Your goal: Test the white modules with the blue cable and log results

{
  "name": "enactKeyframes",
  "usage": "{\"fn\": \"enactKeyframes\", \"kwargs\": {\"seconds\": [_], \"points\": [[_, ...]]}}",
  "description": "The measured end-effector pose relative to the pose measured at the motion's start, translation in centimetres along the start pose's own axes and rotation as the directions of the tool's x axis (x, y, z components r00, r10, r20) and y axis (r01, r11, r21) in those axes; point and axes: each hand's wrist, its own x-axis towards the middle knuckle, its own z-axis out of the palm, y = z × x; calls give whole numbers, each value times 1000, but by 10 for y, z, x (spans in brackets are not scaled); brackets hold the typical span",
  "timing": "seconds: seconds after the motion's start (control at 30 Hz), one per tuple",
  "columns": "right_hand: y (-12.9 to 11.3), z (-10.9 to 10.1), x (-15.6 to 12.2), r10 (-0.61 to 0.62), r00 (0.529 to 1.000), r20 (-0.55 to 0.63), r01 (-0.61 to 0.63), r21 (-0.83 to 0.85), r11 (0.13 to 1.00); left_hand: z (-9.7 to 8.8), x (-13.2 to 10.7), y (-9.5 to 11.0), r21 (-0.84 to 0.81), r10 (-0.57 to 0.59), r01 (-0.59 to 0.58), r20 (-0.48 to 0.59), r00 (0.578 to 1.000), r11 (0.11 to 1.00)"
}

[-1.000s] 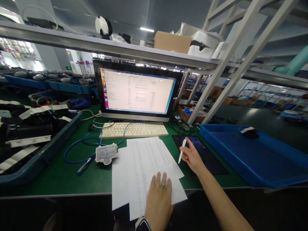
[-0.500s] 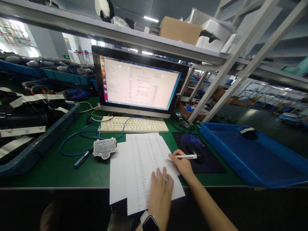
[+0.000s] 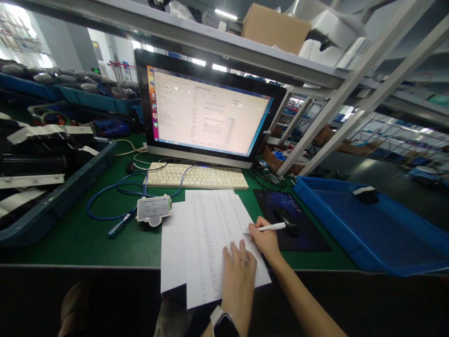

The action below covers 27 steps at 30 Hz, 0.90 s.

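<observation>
White printed sheets [image 3: 203,234] lie overlapped on the green table, their lower ends sticking out past its front edge. My left hand [image 3: 239,269] rests flat on the top sheet with its fingers spread; a ring and a watch show on it. In my right hand [image 3: 265,239] a white pen [image 3: 270,227] is pinched, its tip down at the right side of the sheet. The print is too small to read. Left of the paper sits a small white box-shaped device [image 3: 153,209] with a blue cable.
A monitor [image 3: 210,112] with a lit page stands behind a cream keyboard [image 3: 196,178]. To the right are a black mouse [image 3: 286,220] on a mouse pad [image 3: 308,236] and a blue tray [image 3: 336,224]. A loaded bin [image 3: 80,182] stands left. A shelf [image 3: 196,40] crosses above.
The view has tilted and shifted slightly. The right hand keeps the pen, whose tip stays near the sheet's right side; the left hand still lies on the paper.
</observation>
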Motion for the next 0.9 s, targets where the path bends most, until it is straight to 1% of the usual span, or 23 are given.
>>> {"fn": "enactKeyframes", "kwargs": {"seconds": [0.4,0.7,0.9], "points": [[2,0,0,-1,1000,18,1,-11,1000,0,1,0,-39,2,-1,16,1000,999],[-1,0,-1,-12,1000,-14,12,-33,999,-1,1,0,-47,-8,9,14,1000,999],[0,0,0,-27,1000,-13,27,-33,999,0,2,1,-63,-14,15,7,1000,998]]}}
